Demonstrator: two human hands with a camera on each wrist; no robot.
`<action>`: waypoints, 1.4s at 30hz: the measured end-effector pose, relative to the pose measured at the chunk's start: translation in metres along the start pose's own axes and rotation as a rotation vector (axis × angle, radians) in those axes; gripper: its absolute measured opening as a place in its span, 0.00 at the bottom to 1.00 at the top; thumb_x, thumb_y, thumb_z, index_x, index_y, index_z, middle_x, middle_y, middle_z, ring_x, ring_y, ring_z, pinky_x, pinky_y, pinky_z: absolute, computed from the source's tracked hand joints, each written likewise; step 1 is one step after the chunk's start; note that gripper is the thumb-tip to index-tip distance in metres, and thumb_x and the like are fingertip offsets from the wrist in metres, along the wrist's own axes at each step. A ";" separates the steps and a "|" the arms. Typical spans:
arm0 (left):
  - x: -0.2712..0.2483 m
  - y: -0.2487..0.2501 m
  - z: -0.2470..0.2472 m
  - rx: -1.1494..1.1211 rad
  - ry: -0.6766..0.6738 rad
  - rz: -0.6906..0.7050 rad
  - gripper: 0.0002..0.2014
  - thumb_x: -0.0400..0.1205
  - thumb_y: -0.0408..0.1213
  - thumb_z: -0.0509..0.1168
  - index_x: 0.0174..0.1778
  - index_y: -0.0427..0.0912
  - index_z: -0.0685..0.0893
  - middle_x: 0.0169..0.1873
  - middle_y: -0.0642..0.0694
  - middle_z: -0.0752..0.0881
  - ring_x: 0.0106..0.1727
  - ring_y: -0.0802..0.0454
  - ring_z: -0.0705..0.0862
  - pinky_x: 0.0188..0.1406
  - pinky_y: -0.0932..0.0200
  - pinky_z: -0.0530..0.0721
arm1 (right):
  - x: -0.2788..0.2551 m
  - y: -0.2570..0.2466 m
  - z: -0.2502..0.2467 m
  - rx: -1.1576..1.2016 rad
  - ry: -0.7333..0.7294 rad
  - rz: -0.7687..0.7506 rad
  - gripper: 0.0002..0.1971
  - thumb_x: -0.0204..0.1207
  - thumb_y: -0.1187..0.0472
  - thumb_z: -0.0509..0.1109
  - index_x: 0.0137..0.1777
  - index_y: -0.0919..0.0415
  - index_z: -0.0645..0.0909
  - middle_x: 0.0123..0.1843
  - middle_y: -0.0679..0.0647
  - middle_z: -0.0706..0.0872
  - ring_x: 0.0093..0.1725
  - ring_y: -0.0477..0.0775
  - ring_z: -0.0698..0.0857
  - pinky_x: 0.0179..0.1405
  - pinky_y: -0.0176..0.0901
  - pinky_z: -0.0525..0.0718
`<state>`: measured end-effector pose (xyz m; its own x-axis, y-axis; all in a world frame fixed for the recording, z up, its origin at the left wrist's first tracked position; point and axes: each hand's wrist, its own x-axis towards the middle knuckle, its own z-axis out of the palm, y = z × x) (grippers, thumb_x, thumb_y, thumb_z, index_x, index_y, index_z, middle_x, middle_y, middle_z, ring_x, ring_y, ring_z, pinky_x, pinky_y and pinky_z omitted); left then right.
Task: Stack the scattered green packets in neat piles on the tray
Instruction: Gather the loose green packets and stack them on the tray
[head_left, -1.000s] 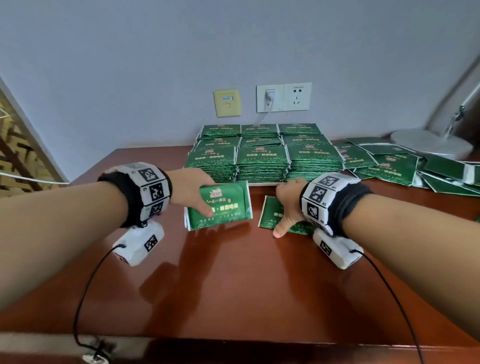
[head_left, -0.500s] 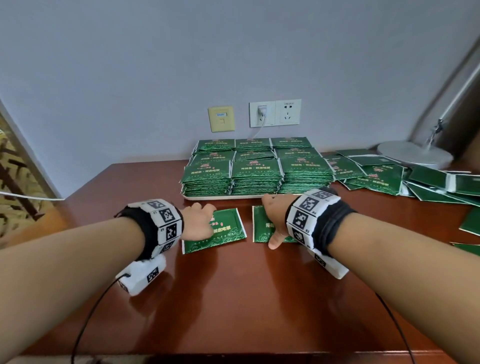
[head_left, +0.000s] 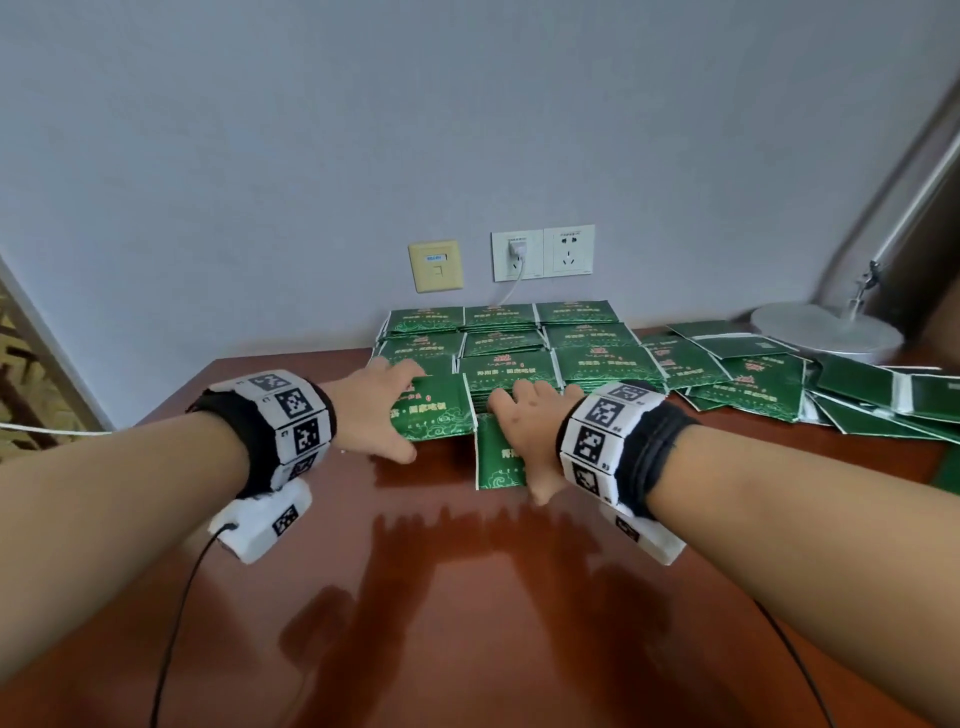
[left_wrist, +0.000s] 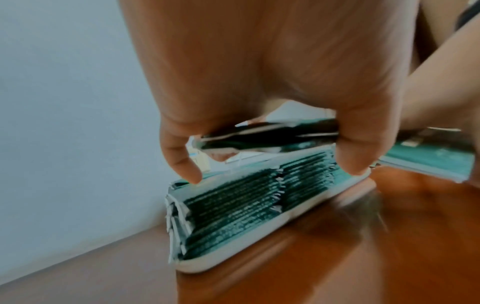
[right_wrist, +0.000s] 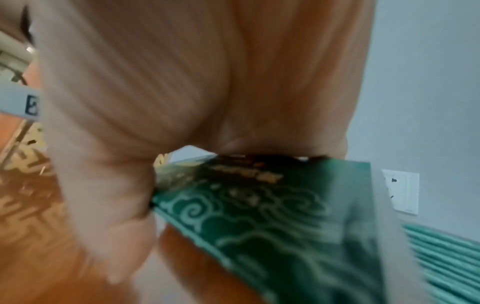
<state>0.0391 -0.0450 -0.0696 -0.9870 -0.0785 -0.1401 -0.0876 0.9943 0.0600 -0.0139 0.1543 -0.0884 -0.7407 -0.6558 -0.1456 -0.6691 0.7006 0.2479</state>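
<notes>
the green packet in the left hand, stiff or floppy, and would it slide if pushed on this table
Probably light and thin: the left hand holds the packet by its edges alone. Likely bendy rather than rigid; it seems slightly bowed in the grip in the wrist view. It may slide easily, since the table is glossy.

Soft, even indoor light.
Glossy table (head_left: 467, 623) mirrors dark arm shadows (faint sheen too); head view bows at edges; both wrist views motion-blurred, the green packet (right_wrist: 272, 226) smeared.
</notes>
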 end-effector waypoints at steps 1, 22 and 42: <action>0.005 -0.003 -0.006 0.004 0.013 0.005 0.49 0.68 0.51 0.76 0.80 0.50 0.54 0.63 0.45 0.68 0.59 0.47 0.76 0.59 0.45 0.81 | 0.004 0.003 -0.006 0.009 0.016 0.003 0.44 0.55 0.53 0.84 0.67 0.56 0.63 0.60 0.57 0.71 0.59 0.58 0.73 0.54 0.54 0.76; 0.148 -0.081 -0.048 0.023 -0.030 0.040 0.44 0.70 0.51 0.77 0.79 0.66 0.60 0.71 0.41 0.68 0.70 0.43 0.72 0.71 0.46 0.72 | 0.147 0.072 -0.075 0.100 -0.074 0.063 0.46 0.66 0.42 0.78 0.80 0.54 0.59 0.73 0.57 0.73 0.69 0.60 0.75 0.64 0.50 0.75; 0.145 -0.065 -0.044 0.001 -0.065 0.173 0.24 0.81 0.39 0.68 0.73 0.60 0.76 0.78 0.49 0.68 0.77 0.52 0.66 0.76 0.55 0.59 | 0.157 0.072 -0.046 0.054 -0.041 0.030 0.30 0.79 0.43 0.65 0.79 0.52 0.69 0.70 0.52 0.81 0.64 0.55 0.82 0.59 0.45 0.79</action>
<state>-0.1040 -0.1244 -0.0499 -0.9765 0.0986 -0.1918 0.0830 0.9927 0.0879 -0.1758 0.0886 -0.0494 -0.7619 -0.6227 -0.1781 -0.6477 0.7350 0.2008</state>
